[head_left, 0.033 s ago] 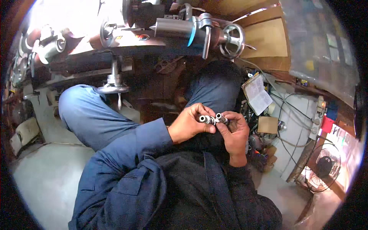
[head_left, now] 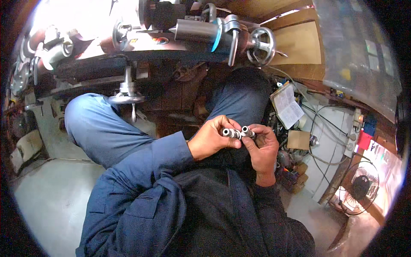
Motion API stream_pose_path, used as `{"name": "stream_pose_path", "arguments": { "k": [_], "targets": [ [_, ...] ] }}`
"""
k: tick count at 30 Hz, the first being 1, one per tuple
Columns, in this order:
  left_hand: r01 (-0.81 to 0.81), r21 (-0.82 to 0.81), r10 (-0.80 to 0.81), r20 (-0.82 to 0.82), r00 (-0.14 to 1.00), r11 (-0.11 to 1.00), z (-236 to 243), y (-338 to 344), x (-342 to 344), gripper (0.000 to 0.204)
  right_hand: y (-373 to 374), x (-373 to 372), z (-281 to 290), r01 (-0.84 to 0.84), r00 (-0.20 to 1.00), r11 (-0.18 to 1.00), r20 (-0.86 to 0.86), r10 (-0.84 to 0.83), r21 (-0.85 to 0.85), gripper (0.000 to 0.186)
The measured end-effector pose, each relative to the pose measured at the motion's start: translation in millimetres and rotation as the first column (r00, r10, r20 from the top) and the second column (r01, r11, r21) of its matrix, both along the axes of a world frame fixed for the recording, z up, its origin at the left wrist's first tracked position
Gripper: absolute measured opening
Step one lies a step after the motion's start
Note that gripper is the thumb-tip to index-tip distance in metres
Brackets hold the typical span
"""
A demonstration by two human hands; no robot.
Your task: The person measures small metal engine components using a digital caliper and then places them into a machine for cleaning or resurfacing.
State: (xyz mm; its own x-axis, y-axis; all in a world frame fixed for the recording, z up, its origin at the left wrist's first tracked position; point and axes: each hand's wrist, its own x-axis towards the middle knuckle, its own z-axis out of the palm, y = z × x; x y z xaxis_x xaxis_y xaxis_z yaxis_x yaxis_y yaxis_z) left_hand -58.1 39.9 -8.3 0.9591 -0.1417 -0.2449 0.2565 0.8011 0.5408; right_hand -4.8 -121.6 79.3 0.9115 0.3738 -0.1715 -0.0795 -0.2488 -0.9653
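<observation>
Low over my lap, my left hand (head_left: 216, 139) pinches a small hollow, stepped metal fitting (head_left: 228, 132) between thumb and fingers. My right hand (head_left: 262, 154) grips a second, similar metal fitting (head_left: 246, 130), its open bore facing up. The two pieces are side by side, their inner ends meeting between my thumbs; whether they are joined I cannot tell. My fingertips partly hide both. Above my hands are my bent legs in blue trousers (head_left: 98, 124), with a machine handwheel (head_left: 124, 98) by the left knee.
A metal machine with a tailstock-like cylinder (head_left: 197, 30) and handwheel (head_left: 261, 46) spans the top. At right are an open notebook (head_left: 287, 106), a cardboard piece (head_left: 299, 139), cables, a red object (head_left: 364, 139) and a fan (head_left: 361, 186). A wooden board (head_left: 295, 40) stands behind.
</observation>
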Motion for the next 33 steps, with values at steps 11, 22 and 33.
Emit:
{"name": "stream_pose_path", "arguments": {
  "k": [11, 22, 33],
  "targets": [
    [-0.087, -0.122, 0.079, -0.070, 0.994, 0.989, -1, 9, 4, 0.042, 25, 5, 0, 0.019, 0.998, 0.992, 0.054, -0.013, -0.122, 0.032],
    [-0.161, -0.017, 0.157, -0.140, 0.978, 0.987, 10, 14, 3, 0.047, 33, 7, 0, -0.043, 0.995, 0.992, 0.087, 0.054, -0.119, 0.035],
    [-0.317, -0.019, 0.311, -0.145, 0.939, 0.948, 14, 17, 4, 0.040, 41, 11, -3, -0.060, 0.991, 0.991, 0.108, 0.072, -0.116, 0.037]
  ]
}}
